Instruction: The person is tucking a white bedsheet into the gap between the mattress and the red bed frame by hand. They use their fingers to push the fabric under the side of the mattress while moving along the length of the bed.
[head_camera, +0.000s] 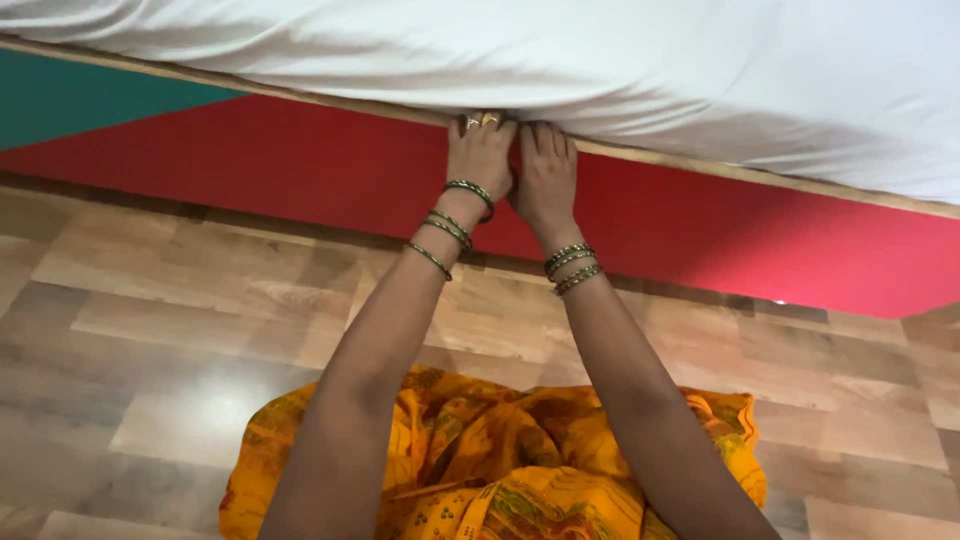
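Here, both hands, left (480, 152) and right (545, 172), press fingertips under the white sheet (600, 70) just above them.

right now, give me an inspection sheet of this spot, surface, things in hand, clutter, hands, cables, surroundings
surface: wood-pattern plank floor, glossy, with a light glare patch.
things in hand: white sheet stretched over the mattress, smooth with faint creases; its lower edge meets the thin wooden ledge of the red bed panel.
clutter: nothing seen.
hands: left hand and right hand side by side, fingertips pushed in under the sheet edge at the ledge; rings on the left, green bangles on both wrists.
cables: nothing seen.
surroundings: teal panel left of the red one; orange patterned garment at the bottom.
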